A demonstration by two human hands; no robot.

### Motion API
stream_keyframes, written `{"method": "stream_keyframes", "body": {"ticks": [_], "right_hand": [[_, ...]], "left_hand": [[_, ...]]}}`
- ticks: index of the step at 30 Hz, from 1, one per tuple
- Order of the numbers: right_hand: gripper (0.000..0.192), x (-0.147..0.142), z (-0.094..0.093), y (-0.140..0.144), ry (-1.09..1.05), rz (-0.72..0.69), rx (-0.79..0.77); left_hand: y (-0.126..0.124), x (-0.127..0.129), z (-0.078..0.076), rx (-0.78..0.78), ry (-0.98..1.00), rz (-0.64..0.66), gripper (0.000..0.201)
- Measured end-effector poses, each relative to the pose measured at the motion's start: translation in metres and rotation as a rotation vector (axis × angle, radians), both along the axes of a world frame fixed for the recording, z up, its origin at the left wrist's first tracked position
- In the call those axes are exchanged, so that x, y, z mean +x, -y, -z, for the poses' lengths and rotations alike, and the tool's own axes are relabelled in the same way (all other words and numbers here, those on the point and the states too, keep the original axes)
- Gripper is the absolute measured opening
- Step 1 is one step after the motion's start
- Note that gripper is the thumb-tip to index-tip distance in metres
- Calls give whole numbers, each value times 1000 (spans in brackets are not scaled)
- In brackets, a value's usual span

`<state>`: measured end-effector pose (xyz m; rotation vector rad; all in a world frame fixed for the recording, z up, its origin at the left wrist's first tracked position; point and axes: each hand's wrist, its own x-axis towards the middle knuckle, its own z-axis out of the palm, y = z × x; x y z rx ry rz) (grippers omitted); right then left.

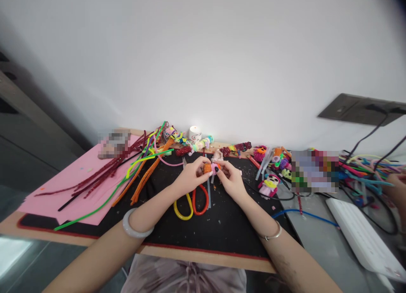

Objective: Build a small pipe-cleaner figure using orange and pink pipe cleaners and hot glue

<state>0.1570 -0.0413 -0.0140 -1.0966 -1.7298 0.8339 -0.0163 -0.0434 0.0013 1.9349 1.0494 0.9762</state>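
Over the black mat (228, 229), my left hand (194, 174) and my right hand (231, 176) meet at a small orange and pink fuzzy figure (213, 169) with a dark round spot on it. The left fingers are closed around its orange end. My right fingertips pinch the pink end beside the dark spot. Part of the figure is hidden by the fingers. Just below lie scissors with one yellow and one red handle loop (200, 205), their blades partly covered by my left hand. A translucent glue stick (209, 193) rests next to them.
Pink sheets (76, 179) and pipe cleaners (146, 179) cover the left side. Along the wall stand a white paper cup (194, 133) and finished fuzzy figures (269, 185). To the right are a white keyboard-like object (361, 234), black cables and another person's hand (398, 189).
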Motion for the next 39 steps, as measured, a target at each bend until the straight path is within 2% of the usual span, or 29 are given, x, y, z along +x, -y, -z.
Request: {"method": "stream_keyframes", "body": {"ticks": [39], "right_hand": [[26,-1,-5,3,25,-3,0]], "left_hand": [[1,0,-2,-11,11,-9,25]]}}
